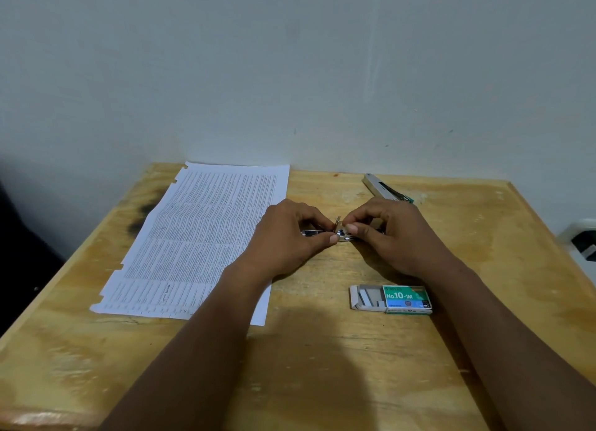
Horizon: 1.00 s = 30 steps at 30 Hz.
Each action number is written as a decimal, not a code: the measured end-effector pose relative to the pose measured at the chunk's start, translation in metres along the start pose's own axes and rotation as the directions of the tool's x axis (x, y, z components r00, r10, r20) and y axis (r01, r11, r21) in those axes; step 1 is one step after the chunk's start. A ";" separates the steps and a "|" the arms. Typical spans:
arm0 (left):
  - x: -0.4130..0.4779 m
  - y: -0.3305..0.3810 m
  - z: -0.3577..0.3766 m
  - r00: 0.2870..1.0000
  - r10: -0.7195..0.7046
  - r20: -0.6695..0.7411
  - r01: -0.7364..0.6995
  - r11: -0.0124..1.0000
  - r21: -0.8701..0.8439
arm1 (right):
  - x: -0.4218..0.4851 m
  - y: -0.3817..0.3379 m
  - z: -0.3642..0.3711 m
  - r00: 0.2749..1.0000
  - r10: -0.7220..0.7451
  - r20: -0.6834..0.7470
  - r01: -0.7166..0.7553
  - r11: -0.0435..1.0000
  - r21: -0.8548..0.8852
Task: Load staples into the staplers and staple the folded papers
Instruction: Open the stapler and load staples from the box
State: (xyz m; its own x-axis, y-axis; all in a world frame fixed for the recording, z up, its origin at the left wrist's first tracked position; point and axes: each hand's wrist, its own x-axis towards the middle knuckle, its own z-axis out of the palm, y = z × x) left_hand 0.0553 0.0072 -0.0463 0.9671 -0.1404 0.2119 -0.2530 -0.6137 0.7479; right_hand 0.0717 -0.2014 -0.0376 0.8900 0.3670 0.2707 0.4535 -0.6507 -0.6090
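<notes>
The small silver metal stapler [342,236] lies on the pale wooden table [322,366], long axis left to right; the left hand [290,234] pinches its left end, the right hand [395,234] its raised middle piece; the open green cardboard staple box [404,298] sits nearest the right hand.

Metal stapler [341,235] mid-table, second stapler [385,190] behind, open staple box [392,299] nearer, papers [200,237] left

The green staple box [407,299] reads "STAPLES" and "No.10-1M"; the printed sheet [206,234] carries dense text too small to read
</notes>
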 end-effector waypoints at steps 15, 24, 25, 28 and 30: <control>0.001 -0.002 0.001 1.000 0.011 0.003 -0.011 1.000 0.007 | 0.000 0.002 0.001 1.000 0.019 -0.019 -0.019 1.000 0.023; 0.001 -0.002 0.000 1.000 0.010 0.005 -0.010 1.000 0.002 | 0.000 0.001 0.000 1.000 -0.008 0.001 0.008 1.000 -0.013; 0.001 -0.002 0.001 1.000 0.010 0.005 -0.010 1.000 0.001 | 0.000 0.001 0.000 1.000 -0.013 0.002 0.013 1.000 -0.019; 0.001 -0.001 0.000 1.000 0.012 0.006 -0.012 1.000 0.000 | 0.000 -0.001 0.000 1.000 -0.017 0.000 0.017 1.000 -0.027; 0.001 -0.001 0.001 1.000 0.009 0.006 -0.009 1.000 0.004 | 0.000 -0.001 0.001 1.000 -0.020 0.001 0.020 0.999 -0.037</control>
State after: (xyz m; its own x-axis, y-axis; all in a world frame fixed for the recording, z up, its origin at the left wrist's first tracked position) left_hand 0.0563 0.0075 -0.0475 0.9649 -0.1507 0.2152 -0.2619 -0.6151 0.7437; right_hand 0.0710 -0.2005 -0.0375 0.8809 0.3800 0.2822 0.4724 -0.6675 -0.5756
